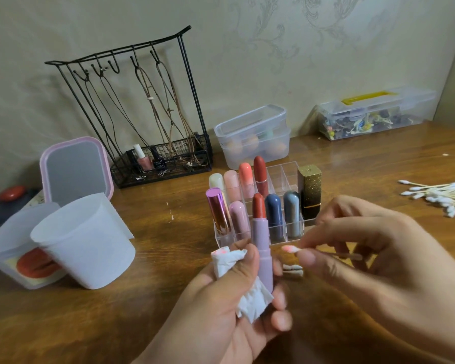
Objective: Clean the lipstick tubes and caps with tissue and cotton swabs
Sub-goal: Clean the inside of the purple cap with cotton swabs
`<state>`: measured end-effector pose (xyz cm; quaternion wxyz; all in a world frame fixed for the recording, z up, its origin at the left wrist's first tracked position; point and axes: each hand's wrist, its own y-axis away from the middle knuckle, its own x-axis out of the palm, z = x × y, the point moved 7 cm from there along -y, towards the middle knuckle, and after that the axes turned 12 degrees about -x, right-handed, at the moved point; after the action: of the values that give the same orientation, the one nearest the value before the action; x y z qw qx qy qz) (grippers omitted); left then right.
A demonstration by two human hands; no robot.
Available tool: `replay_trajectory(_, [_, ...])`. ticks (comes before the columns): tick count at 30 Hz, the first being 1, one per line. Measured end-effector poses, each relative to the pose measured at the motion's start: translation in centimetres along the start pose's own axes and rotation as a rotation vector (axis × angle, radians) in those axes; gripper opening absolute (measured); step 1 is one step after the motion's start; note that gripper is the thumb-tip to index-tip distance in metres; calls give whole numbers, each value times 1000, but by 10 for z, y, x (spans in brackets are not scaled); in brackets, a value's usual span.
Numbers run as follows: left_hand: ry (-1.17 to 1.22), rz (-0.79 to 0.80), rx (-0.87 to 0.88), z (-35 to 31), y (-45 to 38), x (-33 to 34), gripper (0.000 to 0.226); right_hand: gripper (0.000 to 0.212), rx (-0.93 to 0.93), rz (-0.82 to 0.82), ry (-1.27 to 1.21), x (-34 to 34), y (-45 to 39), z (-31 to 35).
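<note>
Wooden desk against a patterned wall, clutter along the back. Your left hand [229,298] grips an uncapped lilac lipstick tube [262,248] upright, red bullet up, w/ a crumpled tissue [230,261] bunched between thumb and tube; tissue shows a pink smear at its top corner. Your right hand [373,258] pinches a cotton swab [290,249] just right of the tube, tip pointing at it, not touching. Swab tip is already pink, so judging by that some wiping on this tube is done, prob not finished.

Just beyond your hands sits the clear organizer [290,232] w/ approx nine more lipsticks, mostly capped: pastel ones, a dark red, two blue-grey, a metallic pink tube [217,208] at the left end and a black-gold tube [310,190] at the right end. Can't tell which of those are cleaned. No cap for the lilac tube clearly in view. Something small, maybe used swab bits [292,270], lies on the desk between your hands, too blurry to say.

Fresh swabs pile [441,194] well off to the right of your right hand. Left of your left hand: two frosted plastic cups [84,243]. Farther back: mirror [75,169], wire rack [153,122] w/ cords, clear boxes.

Est: one tube in progress, the organizer's lot and the caps likely left.
</note>
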<state>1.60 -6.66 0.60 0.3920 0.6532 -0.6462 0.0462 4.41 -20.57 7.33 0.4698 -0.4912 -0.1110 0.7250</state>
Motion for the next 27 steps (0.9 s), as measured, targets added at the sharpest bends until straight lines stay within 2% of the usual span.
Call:
replay_trajectory(3, [27, -45, 75, -7, 3, 3, 45, 21, 75, 24, -69, 11, 3, -16])
replay_trajectory(5, [23, -111, 109, -10, 3, 0, 31, 20, 130, 15, -193, 17, 4, -18])
replay_trajectory(8, [-86, -197, 90, -8, 4, -3, 16, 24, 216, 94, -383, 29, 4, -17])
replay_trajectory(12, [-102, -146, 90, -6, 1, -2, 16, 26, 291, 147, -454, 35, 4, -15])
replay_trajectory(15, [-101, -114, 82, -6, -1, -3, 17, 21, 383, 145, -327, 30, 6, -20])
replay_trajectory(19, [5, -112, 77, -11, -3, -9, 27, 30, 342, 244, 291, 21, 6, -27])
replay_trajectory(23, [11, -78, 92, -12, -3, -7, 27, 32, 316, 303, 397, 27, 7, -24])
replay_trajectory(27, [-34, -82, 148, -15, -3, -8, 35, 33, 292, 284, 406, 26, 7, -21])
